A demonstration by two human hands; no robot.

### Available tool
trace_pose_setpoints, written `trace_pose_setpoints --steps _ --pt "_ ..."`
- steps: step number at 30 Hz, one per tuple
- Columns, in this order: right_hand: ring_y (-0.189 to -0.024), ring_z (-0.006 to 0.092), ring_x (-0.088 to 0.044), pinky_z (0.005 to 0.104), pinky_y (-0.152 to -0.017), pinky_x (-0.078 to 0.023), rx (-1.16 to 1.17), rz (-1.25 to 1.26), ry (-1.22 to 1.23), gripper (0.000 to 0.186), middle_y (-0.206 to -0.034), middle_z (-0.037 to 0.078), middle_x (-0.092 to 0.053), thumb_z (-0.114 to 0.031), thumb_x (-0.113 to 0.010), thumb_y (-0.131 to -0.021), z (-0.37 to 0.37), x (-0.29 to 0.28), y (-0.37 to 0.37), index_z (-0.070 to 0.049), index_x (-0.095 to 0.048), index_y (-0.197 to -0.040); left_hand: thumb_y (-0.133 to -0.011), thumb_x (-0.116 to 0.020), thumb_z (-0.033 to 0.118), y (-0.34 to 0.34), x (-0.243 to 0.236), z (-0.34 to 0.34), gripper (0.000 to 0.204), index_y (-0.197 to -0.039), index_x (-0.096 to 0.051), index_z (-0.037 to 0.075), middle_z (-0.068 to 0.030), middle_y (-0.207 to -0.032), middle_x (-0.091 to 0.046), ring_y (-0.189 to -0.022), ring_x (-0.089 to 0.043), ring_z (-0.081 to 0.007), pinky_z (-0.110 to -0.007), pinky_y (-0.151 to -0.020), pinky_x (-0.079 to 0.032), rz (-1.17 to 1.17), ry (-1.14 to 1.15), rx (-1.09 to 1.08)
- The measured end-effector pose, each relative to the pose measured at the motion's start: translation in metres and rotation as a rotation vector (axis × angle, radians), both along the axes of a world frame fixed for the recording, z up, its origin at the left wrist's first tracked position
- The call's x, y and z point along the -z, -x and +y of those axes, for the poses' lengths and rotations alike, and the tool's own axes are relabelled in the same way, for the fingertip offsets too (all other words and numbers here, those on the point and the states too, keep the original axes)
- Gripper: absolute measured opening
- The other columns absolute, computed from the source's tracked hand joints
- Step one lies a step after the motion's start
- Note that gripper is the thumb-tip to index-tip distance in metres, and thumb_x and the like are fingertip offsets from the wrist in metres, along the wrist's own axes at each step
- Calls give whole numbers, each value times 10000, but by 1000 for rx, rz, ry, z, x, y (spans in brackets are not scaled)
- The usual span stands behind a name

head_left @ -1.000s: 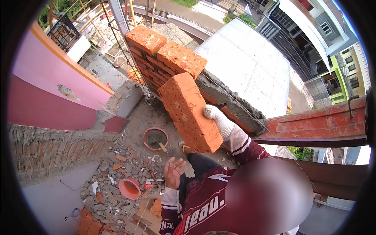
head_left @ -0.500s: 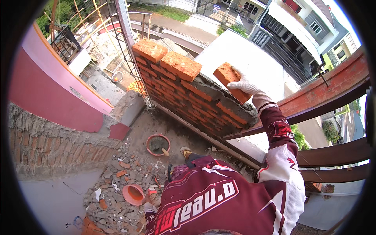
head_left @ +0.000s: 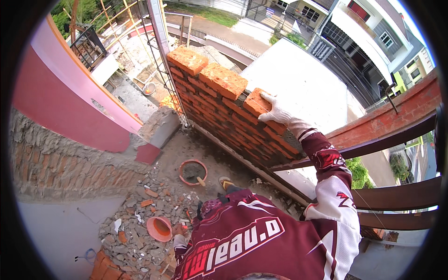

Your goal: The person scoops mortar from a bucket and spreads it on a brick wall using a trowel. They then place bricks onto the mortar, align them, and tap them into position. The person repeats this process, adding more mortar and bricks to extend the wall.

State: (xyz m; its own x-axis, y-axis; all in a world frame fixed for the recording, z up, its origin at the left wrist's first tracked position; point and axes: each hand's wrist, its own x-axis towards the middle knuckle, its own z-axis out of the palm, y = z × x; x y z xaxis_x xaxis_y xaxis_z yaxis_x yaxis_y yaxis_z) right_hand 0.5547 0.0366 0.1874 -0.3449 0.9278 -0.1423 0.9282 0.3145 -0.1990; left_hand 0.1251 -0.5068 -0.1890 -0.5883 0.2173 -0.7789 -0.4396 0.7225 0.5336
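At the top of a low brick wall [head_left: 210,109], my right hand [head_left: 278,111] in a white knitted glove is closed over an orange brick [head_left: 255,101]. This brick sits on the top course, a short gap from the laid brick [head_left: 223,79] to its left. Another brick [head_left: 187,59] lies at the far end of that course. Grey mortar [head_left: 292,139] shows past my hand. Low at the left, beside an orange bowl [head_left: 159,228], my left hand [head_left: 179,229] is partly hidden by my body; its fingers cannot be made out.
A round tub [head_left: 193,172] of grey mortar with a wooden-handled tool [head_left: 201,181] stands on the floor near my foot. Broken rubble [head_left: 135,242] covers the lower left. A rusty steel beam [head_left: 382,112] runs to the right; a rebar column [head_left: 163,65] rises at the wall's far end.
My right hand has brought the brick down and slightly left, from above the mortar bed onto the wall top. The view has shifted slightly.
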Motion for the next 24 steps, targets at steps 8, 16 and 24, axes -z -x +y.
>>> trace_pose_setpoints --steps 8,16,24 --pt "-1261 401 -601 472 -1088 -446 45 -39 54 1048 -1356 245 -634 -598 -833 -659 7 2 3 -175 -485 -1552 -969 -693 307 -27 -10 23 260 -852 -601 93 -15 -669 -544 -506 -530 -173 -357 -427 -455 -23 7 10" --pt "-1332 403 -549 464 -1133 -413 -34 -63 34 1007 -1442 258 -572 -628 -800 -734 10 11 -9 -139 -476 -1553 -974 -696 418 3 46 4 328 -997 -614 101 -10 -812 -613 -657 -643 -193 -394 -508 -534 -214 -51 109" --pt "-1480 343 -412 429 -1227 -308 -87 91 197 927 -1588 195 -457 -547 -742 -856 27 30 -49 -88 -403 -1587 -951 -726 363 -7 97 -38 293 -978 -627 88 -37 -797 -638 -624 -628 -185 -344 -542 -528 -60 -19 77"
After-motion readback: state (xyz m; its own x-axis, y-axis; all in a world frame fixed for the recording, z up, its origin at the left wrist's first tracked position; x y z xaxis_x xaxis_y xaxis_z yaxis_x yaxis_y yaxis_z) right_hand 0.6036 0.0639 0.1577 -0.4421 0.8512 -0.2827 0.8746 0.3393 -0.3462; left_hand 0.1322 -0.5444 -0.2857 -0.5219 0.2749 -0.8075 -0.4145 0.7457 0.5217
